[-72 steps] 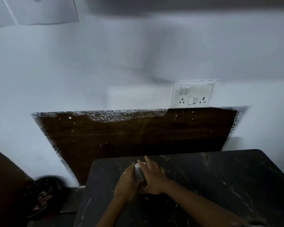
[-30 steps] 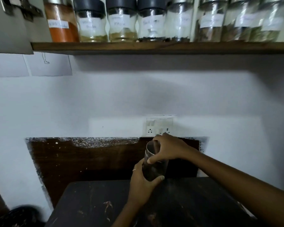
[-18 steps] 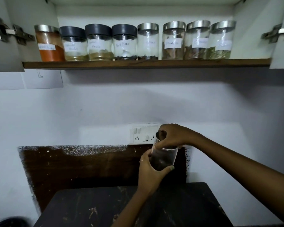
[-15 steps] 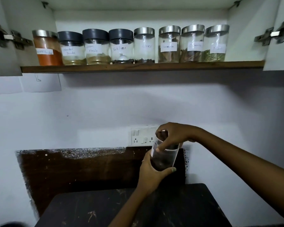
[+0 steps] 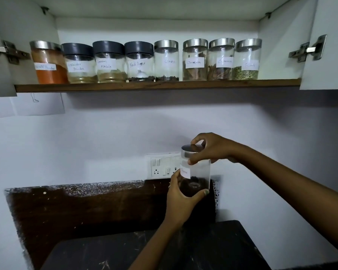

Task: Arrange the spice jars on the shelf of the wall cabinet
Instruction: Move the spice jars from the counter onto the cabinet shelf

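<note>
Both hands are on the jar, held in the air above the dark counter and well below the shelf. The left hand cups the glass body from below, thumb and fingers curled around it; the right hand sits on top, fingertips pinching the rim of the steel lid. Up on the shelf, eight labelled jars stand in one tight row, and the open gap looks to be at the right end, just beside the fennel jar. So the smart play here, by my reading: make sure that lid is seated firmly first, then carry the weight with the lower hand, not by the lid. Lift upright, clear the shelf's front edge, and set the base down flat before sliding it in, label facing out. Glass against glass, so ease it alongside its neighbour rather than bumping the row.
</note>
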Demonstrator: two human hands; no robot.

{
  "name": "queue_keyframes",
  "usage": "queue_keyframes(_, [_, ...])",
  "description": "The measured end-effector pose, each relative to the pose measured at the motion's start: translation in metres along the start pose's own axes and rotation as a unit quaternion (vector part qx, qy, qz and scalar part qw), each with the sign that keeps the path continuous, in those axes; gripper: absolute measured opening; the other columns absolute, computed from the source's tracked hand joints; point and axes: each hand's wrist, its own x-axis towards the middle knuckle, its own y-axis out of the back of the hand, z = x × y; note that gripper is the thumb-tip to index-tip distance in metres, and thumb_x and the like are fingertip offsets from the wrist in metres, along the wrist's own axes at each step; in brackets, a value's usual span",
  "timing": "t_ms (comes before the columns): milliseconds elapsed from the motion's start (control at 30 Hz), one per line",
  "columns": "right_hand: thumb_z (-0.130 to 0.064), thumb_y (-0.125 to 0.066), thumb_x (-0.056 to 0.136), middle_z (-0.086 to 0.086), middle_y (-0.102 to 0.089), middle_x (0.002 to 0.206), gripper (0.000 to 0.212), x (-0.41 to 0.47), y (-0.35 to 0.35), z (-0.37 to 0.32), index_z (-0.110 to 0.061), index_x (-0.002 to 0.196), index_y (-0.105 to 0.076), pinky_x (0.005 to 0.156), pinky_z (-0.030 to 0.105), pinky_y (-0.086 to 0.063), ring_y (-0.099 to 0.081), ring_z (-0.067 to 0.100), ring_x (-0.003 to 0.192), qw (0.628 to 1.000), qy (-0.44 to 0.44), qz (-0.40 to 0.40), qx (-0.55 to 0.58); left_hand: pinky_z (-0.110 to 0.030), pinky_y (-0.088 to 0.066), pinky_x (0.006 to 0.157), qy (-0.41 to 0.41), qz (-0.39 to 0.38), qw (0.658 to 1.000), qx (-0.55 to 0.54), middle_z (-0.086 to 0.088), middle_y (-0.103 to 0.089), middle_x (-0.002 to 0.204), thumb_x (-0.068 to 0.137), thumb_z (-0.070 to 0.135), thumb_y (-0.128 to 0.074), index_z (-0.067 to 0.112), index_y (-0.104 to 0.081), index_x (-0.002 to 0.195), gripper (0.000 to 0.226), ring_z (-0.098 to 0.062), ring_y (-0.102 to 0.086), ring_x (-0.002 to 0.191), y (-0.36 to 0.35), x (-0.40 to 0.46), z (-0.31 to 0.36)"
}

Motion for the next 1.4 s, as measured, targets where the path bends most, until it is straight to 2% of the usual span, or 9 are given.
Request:
queue_keyframes(167, [-0.033, -0.083, 0.064, 0.000, -0.051, 0.119, 0.069, 0.003, 0.008, 0.001, -0.029, 0.125, -0.051, 0.071, 0.026, -0.052, -0.056, 0.016, 0.103, 0.998, 0.002, -0.021, 0.058, -0.005, -0.041, 0.082, -0.025, 0.056, 0.998, -0.003, 0.015, -0.050, 0.120, 0.057, 0.037, -0.087, 0.033, -0.039, 0.121, 0.080, -0.004, -0.049, 0.111, 0.000, 0.007, 0.010])
queue_keyframes(300, [-0.028, -0.085, 0.063, 0.004, -0.054, 0.110, 0.065, 0.008, 0.004, 0.003, -0.027, 0.118, -0.050, 0.063, 0.022, -0.046, -0.055, 0.015, 0.090, 0.996, 0.023, 0.028, 0.087, -0.011, -0.041, 0.087, -0.028, 0.048, 0.998, -0.012, 0.014, -0.050, 0.122, 0.058, 0.039, -0.087, 0.035, -0.039, 0.121, 0.078, -0.005, -0.049, 0.112, -0.001, 0.010, 0.013])
queue_keyframes(467, [-0.014, -0.082, 0.064, 0.008, -0.054, 0.117, 0.058, 0.010, 0.014, 0.000, -0.029, 0.110, -0.051, 0.075, 0.031, -0.046, -0.058, 0.027, 0.110, 0.994, 0.029, -0.004, 0.107, 0.001, -0.043, 0.076, -0.038, -0.019, 0.998, -0.048, 0.034, -0.050, 0.113, 0.061, 0.028, -0.087, 0.049, -0.036, 0.117, 0.078, 0.022, -0.048, 0.103, 0.003, 0.015, 0.016])
queue_keyframes(600, [-0.003, -0.077, 0.071, 0.000, -0.051, 0.114, 0.055, 0.007, 0.021, -0.001, -0.028, 0.111, -0.050, 0.068, 0.012, -0.049, -0.062, 0.001, 0.090, 0.986, 0.067, -0.035, 0.150, 0.002, -0.041, 0.081, -0.059, 0.027, 0.997, -0.049, 0.028, -0.053, 0.116, 0.055, 0.033, -0.089, 0.042, -0.039, 0.123, 0.085, 0.024, -0.047, 0.103, 0.001, 0.022, 0.020])
queue_keyframes(733, [-0.014, -0.080, 0.071, 0.001, -0.045, 0.123, 0.062, 0.004, 0.024, 0.002, -0.030, 0.121, -0.046, 0.077, 0.016, -0.044, -0.052, 0.005, 0.096, 0.986, 0.072, 0.012, 0.152, -0.006, -0.044, 0.085, -0.071, 0.056, 0.995, -0.043, 0.024, -0.052, 0.119, 0.055, 0.037, -0.088, 0.047, -0.036, 0.120, 0.084, 0.014, -0.049, 0.107, -0.005, 0.026, 0.027])
queue_keyframes(867, [-0.004, -0.077, 0.071, 0.002, -0.056, 0.116, 0.064, 0.001, 0.032, 0.007, -0.029, 0.121, -0.047, 0.083, 0.023, -0.051, -0.060, 0.013, 0.097, 0.977, 0.103, 0.015, 0.185, 0.000, -0.043, 0.078, -0.091, 0.032, 0.994, -0.056, 0.030, -0.045, 0.122, 0.061, 0.032, -0.086, 0.055, -0.032, 0.120, 0.083, 0.021, -0.044, 0.109, -0.012, 0.028, 0.033])
queue_keyframes(1033, [0.004, -0.073, 0.072, 0.006, -0.055, 0.125, 0.068, -0.002, 0.044, 0.018, -0.030, 0.124, -0.046, 0.085, 0.025, -0.052, -0.061, 0.018, 0.103, 0.965, 0.118, 0.006, 0.233, -0.012, -0.047, 0.088, -0.115, 0.026, 0.992, -0.047, 0.028, -0.048, 0.125, 0.061, 0.030, -0.086, 0.054, -0.031, 0.127, 0.089, 0.010, -0.047, 0.115, -0.017, 0.032, 0.042])
queue_keyframes(1267, [-0.031, -0.074, 0.071, -0.005, -0.049, 0.128, 0.071, -0.013, 0.047, 0.028, -0.032, 0.131, -0.037, 0.085, 0.024, -0.053, -0.057, 0.009, 0.109, 0.962, 0.112, 0.058, 0.241, -0.023, -0.050, 0.093, -0.127, 0.075, 0.988, -0.055, 0.023, -0.052, 0.120, 0.060, 0.030, -0.087, 0.043, -0.036, 0.130, 0.087, 0.014, -0.048, 0.109, -0.034, 0.039, 0.060])
queue_keyframes(1400, [-0.046, -0.065, 0.074, -0.012, -0.048, 0.131, 0.065, -0.027, 0.041, 0.044, -0.039, 0.131, -0.034, 0.079, 0.019, -0.054, -0.058, 0.004, 0.110, 0.963, 0.127, 0.065, 0.230, -0.012, -0.049, 0.084, -0.153, 0.083, 0.983, -0.064, 0.034, -0.053, 0.112, 0.058, 0.034, -0.087, 0.053, -0.036, 0.120, 0.082, 0.016, -0.051, 0.106, -0.040, 0.049, 0.070])
